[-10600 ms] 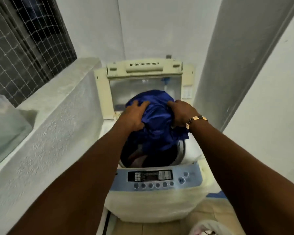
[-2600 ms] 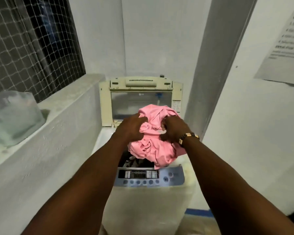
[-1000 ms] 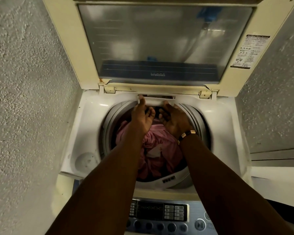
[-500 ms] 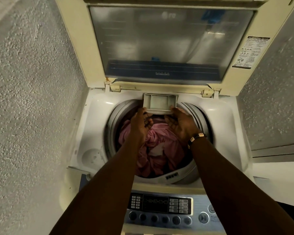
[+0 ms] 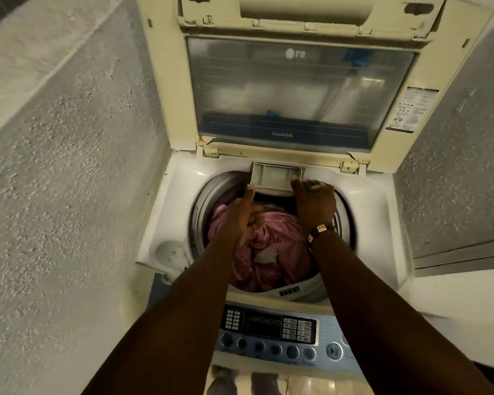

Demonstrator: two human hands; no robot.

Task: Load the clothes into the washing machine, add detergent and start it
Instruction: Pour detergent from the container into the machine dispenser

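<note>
The top-loading washing machine [image 5: 362,212] stands with its lid [image 5: 297,89] raised. Pink clothes [image 5: 274,243] fill the drum. A white detergent drawer [image 5: 274,176] sticks out over the drum's back rim. My left hand [image 5: 241,216] hovers above the clothes with its fingers curled, and its thumb tip touches the drawer's front left corner. My right hand [image 5: 315,202], with a bracelet at the wrist, lies against the drawer's right front corner, its fingers spread onto the tub rim. The control panel [image 5: 271,329] is at the near edge.
A rough plastered wall [image 5: 69,195] runs close along the left of the machine. Another grey wall [image 5: 454,166] closes in on the right. A patch of tiled floor [image 5: 297,383] shows below the panel.
The pink clothes went into the drum. The detergent drawer has slid out from the back rim. My hands have moved apart to the drawer's two front corners.
</note>
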